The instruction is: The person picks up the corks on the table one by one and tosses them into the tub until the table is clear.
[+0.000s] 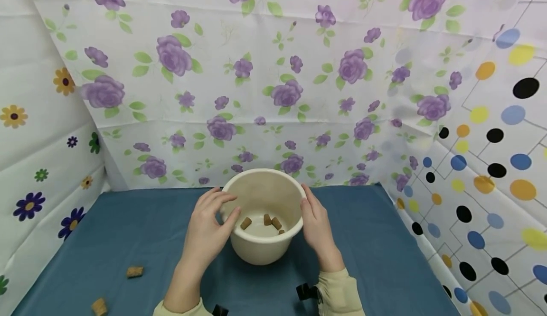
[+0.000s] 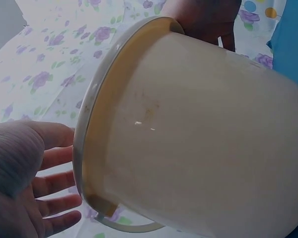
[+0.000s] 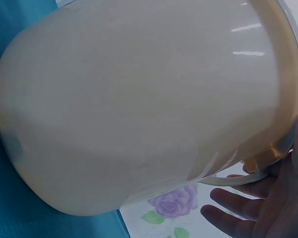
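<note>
A cream plastic bucket (image 1: 262, 252) stands on the blue cloth, its mouth tipped toward the head camera. Several brown corks (image 1: 276, 223) lie on its bottom. My left hand (image 1: 209, 223) is at the bucket's left rim with fingers spread; in the left wrist view its fingers (image 2: 57, 183) extend loosely beside the rim. On the opposite side, my right hand (image 1: 318, 223) rests against the rim, thumb near the edge. The right wrist view shows its fingers (image 3: 233, 203) extended near the bucket's handle (image 3: 233, 180). Neither hand curls round the bucket.
Two more corks lie on the cloth at left: one cork (image 1: 135, 272) beyond my left forearm and another cork (image 1: 99, 307) near the front edge. A floral sheet (image 1: 256, 93) hangs behind the blue cloth (image 1: 359, 259), with patterned sheets on both sides.
</note>
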`<control>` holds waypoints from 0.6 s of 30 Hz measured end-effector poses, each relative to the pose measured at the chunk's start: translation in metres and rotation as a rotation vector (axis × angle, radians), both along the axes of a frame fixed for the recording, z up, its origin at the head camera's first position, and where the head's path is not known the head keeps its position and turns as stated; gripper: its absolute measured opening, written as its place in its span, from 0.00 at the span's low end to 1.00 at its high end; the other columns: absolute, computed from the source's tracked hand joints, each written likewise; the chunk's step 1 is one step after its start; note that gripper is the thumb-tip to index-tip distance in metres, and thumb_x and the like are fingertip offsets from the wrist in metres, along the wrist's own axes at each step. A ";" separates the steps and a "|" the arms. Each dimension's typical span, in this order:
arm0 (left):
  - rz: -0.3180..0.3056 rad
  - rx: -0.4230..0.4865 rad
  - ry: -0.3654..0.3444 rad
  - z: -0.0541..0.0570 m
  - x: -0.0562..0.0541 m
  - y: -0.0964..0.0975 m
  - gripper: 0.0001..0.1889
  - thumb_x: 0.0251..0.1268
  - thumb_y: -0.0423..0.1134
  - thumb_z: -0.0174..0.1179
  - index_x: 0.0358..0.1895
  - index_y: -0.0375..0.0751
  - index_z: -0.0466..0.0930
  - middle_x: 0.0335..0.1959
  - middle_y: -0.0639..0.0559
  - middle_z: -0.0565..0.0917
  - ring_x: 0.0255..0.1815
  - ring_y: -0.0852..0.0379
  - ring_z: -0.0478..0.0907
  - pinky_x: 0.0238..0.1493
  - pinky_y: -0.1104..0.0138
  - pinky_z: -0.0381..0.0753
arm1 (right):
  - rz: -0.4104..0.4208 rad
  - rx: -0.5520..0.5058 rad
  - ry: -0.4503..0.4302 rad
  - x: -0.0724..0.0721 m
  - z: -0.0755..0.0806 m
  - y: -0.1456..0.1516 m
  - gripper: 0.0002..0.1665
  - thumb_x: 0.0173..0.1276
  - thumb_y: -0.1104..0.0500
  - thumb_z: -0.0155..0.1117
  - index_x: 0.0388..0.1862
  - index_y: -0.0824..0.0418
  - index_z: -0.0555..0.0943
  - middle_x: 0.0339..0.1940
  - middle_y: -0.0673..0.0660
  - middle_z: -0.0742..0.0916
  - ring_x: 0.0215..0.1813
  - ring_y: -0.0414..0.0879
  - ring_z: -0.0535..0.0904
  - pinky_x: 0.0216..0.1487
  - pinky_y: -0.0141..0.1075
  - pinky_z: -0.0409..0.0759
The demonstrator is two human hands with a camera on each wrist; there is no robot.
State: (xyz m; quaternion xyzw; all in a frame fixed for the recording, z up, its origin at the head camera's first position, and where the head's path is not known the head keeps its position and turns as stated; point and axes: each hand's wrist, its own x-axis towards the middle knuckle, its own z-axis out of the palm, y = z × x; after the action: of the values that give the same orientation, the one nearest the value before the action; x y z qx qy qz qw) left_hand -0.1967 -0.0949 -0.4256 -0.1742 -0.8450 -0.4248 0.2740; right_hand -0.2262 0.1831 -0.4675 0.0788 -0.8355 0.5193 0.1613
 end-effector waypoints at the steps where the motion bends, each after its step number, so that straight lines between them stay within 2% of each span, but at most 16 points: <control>1: -0.003 -0.002 -0.001 0.000 0.001 0.000 0.16 0.67 0.37 0.77 0.56 0.38 0.90 0.59 0.43 0.87 0.77 0.37 0.69 0.72 0.36 0.68 | 0.000 0.000 0.001 0.001 -0.001 0.000 0.32 0.92 0.46 0.41 0.87 0.55 0.62 0.83 0.62 0.70 0.81 0.61 0.68 0.74 0.62 0.70; 9: 0.003 0.002 0.019 0.002 0.002 0.001 0.16 0.65 0.35 0.78 0.55 0.38 0.90 0.58 0.42 0.87 0.76 0.38 0.70 0.72 0.36 0.68 | 0.013 0.008 -0.012 0.001 0.003 -0.002 0.33 0.92 0.46 0.40 0.88 0.55 0.62 0.84 0.62 0.69 0.81 0.61 0.67 0.74 0.62 0.71; 18: -0.008 0.005 0.023 0.000 0.001 0.005 0.15 0.65 0.34 0.78 0.54 0.38 0.90 0.57 0.42 0.88 0.76 0.38 0.70 0.72 0.35 0.67 | -0.009 0.017 -0.002 0.002 0.002 0.002 0.32 0.92 0.47 0.40 0.87 0.56 0.62 0.83 0.63 0.70 0.81 0.62 0.68 0.74 0.62 0.71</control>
State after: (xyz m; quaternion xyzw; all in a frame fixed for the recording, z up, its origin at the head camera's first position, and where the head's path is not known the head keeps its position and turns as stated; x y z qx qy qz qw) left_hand -0.1959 -0.0894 -0.4259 -0.1818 -0.8401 -0.4258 0.2826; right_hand -0.2244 0.1849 -0.4658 0.0759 -0.8404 0.5116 0.1623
